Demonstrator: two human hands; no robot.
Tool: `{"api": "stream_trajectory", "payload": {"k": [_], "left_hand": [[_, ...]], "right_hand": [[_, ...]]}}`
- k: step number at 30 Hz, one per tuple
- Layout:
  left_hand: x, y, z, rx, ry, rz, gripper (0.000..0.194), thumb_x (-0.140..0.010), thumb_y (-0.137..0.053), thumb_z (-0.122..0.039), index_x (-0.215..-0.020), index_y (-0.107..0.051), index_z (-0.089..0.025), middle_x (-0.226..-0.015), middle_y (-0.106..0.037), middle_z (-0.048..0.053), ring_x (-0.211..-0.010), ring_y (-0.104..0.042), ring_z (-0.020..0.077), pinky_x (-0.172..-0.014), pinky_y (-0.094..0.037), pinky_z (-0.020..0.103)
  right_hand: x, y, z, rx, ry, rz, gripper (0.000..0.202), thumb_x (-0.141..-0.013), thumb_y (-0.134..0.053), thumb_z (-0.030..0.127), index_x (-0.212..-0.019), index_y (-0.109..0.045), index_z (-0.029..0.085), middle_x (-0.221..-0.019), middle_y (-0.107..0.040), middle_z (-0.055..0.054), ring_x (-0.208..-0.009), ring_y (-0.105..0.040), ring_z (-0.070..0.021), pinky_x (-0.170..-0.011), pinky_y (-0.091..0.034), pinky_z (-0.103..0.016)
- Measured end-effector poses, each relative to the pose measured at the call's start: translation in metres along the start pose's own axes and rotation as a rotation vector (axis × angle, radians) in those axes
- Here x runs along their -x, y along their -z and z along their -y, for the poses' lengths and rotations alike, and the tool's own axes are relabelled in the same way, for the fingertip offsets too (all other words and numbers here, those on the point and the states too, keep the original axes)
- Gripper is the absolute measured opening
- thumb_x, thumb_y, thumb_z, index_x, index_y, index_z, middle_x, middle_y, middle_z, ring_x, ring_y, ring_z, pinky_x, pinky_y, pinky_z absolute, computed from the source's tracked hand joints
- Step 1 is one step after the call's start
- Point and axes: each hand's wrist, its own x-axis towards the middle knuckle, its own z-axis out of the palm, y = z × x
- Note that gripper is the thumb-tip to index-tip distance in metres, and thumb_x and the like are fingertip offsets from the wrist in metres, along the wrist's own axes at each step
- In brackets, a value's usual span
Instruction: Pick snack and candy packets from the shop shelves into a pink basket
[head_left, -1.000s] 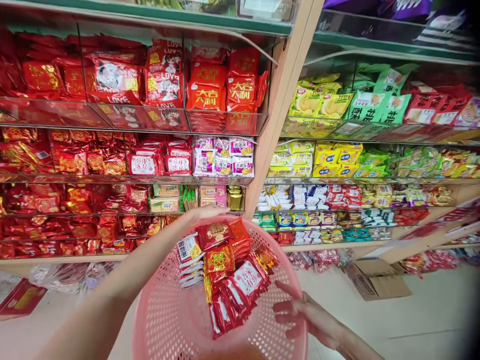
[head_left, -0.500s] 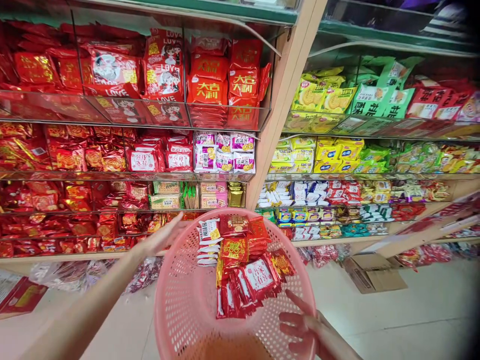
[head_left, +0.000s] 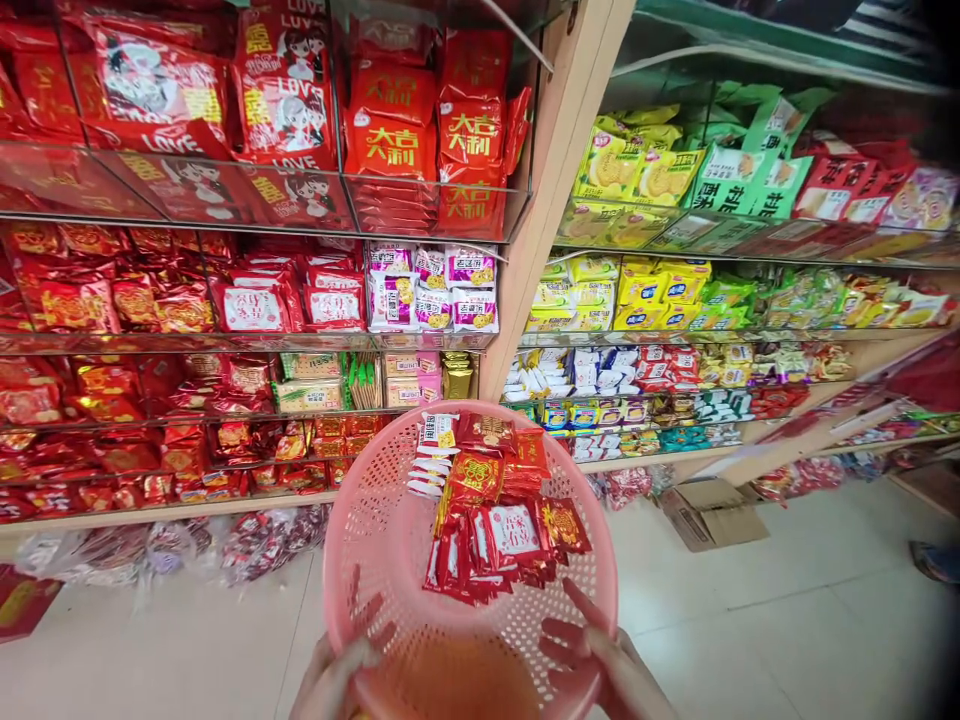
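Gripping the basket (head_left: pixel 356 520) by both sides of its near edge

Shows, at left, red packets (head_left: pixel 161 305) crowding the shelves (head_left: pixel 553 170), above plastic bags (head_left: pixel 172 545) on the floor (head_left: pixel 187 625). Grips the basket's near left rim with the left hand (head_left: pixel 341 670), with fingers spread along the wall. Holds white packs (head_left: pixel 433 455) stacked toward the basket's far left edge, then gold-and-red packs (head_left: pixel 475 478) beside them and red-white packs (head_left: pixel 514 530) in front, short of the near edge. Grips the near right rim with the right hand (head_left: pixel 619 665), likewise with fingers spread; cannot tell whether inside or behind the wall. Shows, at right, yellow packs (head_left: pixel 637 175) on the shelves and a carton (head_left: pixel 712 512) on the floor.
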Motion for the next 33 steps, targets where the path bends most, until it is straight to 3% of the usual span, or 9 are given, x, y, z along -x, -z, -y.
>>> {"api": "stream_trajectory", "payload": {"k": [3, 6, 10, 13, 17, 22, 27, 30, 33], "left_hand": [[0.012, -0.008, -0.020, 0.029, -0.036, -0.009, 0.100, -0.057, -0.054, -0.024, -0.139, -0.001, -0.044, -0.140, -0.039, -0.005, -0.122, -0.044, 0.0266, -0.097, -0.042, 0.042], [0.018, -0.006, -0.033, 0.010, -0.022, -0.007, 0.102, -0.055, -0.054, -0.020, -0.139, -0.003, -0.044, -0.138, -0.041, -0.005, -0.121, -0.045, 0.0273, -0.096, -0.043, 0.042], [0.009, 0.013, -0.038, -0.005, -0.002, 0.020, 0.109, -0.052, -0.065, -0.026, -0.139, -0.002, -0.045, -0.139, -0.040, -0.002, -0.119, -0.046, 0.0303, -0.093, -0.044, 0.043], [-0.006, 0.033, -0.032, 0.006, 0.040, 0.019, 0.114, -0.045, -0.075, -0.031, -0.138, -0.012, -0.044, -0.140, -0.040, 0.003, -0.117, -0.047, 0.0357, -0.090, -0.044, 0.048], [-0.021, 0.053, -0.019, 0.129, 0.066, 0.051, 0.120, -0.042, -0.080, -0.026, -0.139, -0.012, -0.041, -0.139, -0.040, 0.008, -0.114, -0.048, 0.0395, -0.092, -0.039, 0.056], [-0.024, 0.056, -0.019, 0.152, 0.099, 0.063, 0.125, -0.040, -0.081, -0.024, -0.140, -0.009, -0.040, -0.140, -0.039, 0.008, -0.115, -0.046, 0.0408, -0.092, -0.040, 0.055], [-0.025, 0.052, -0.024, 0.120, 0.109, 0.072, 0.128, -0.037, -0.083, -0.024, -0.139, -0.008, -0.041, -0.140, -0.039, 0.008, -0.115, -0.047, 0.0407, -0.090, -0.041, 0.055], [-0.022, 0.052, -0.023, 0.102, 0.082, 0.052, 0.124, -0.041, -0.082, -0.028, -0.139, -0.008, -0.043, -0.138, -0.041, 0.006, -0.114, -0.048, 0.0397, -0.090, -0.041, 0.055], [-0.023, 0.056, -0.026, 0.102, 0.051, 0.029, 0.119, -0.043, -0.080, -0.032, -0.139, -0.009, -0.043, -0.137, -0.043, 0.006, -0.114, -0.048, 0.0392, -0.090, -0.042, 0.053]], "right_hand": [[0.001, -0.007, -0.007, -0.020, 0.002, 0.025, 0.074, -0.057, -0.063, 0.028, -0.128, -0.045, 0.017, -0.093, -0.068, -0.010, -0.089, -0.064, -0.0259, -0.076, -0.048, -0.037], [0.003, -0.014, -0.014, -0.039, 0.017, 0.031, 0.077, -0.058, -0.066, 0.034, -0.130, -0.043, 0.017, -0.094, -0.068, -0.010, -0.092, -0.063, -0.0266, -0.076, -0.049, -0.036], [-0.002, -0.012, -0.027, -0.002, 0.022, -0.026, 0.093, -0.055, -0.071, 0.047, -0.136, -0.032, 0.024, -0.107, -0.065, -0.010, -0.096, -0.062, -0.0271, -0.076, -0.049, -0.037], [-0.013, 0.000, -0.028, 0.085, -0.020, -0.073, 0.087, -0.057, -0.066, 0.058, -0.133, -0.039, 0.026, -0.113, -0.063, -0.010, -0.100, -0.060, -0.0282, -0.079, -0.049, -0.039], [-0.027, 0.014, 0.003, 0.106, 0.064, -0.046, 0.079, -0.062, -0.051, 0.072, -0.123, -0.052, 0.022, -0.115, -0.061, -0.011, -0.108, -0.055, -0.0311, -0.087, -0.044, -0.045], [-0.040, 0.001, 0.071, 0.054, 0.456, 0.179, 0.061, -0.077, -0.041, 0.064, -0.122, -0.052, 0.026, -0.125, -0.056, -0.005, -0.119, -0.046, -0.0269, -0.100, -0.033, -0.043], [-0.057, -0.028, 0.113, -0.094, 0.309, 0.409, 0.060, -0.078, -0.040, 0.063, -0.119, -0.055, 0.022, -0.122, -0.058, -0.007, -0.116, -0.049, -0.0277, -0.100, -0.035, -0.044], [-0.058, -0.043, 0.118, -0.155, 0.259, 0.512, 0.054, -0.080, -0.042, 0.056, -0.119, -0.056, 0.022, -0.125, -0.056, -0.005, -0.118, -0.048, -0.0256, -0.101, -0.035, -0.042], [-0.054, -0.052, 0.115, -0.181, 0.268, 0.513, 0.044, -0.081, -0.046, 0.047, -0.118, -0.057, 0.025, -0.126, -0.054, -0.001, -0.120, -0.046, -0.0233, -0.102, -0.035, -0.040]]}}
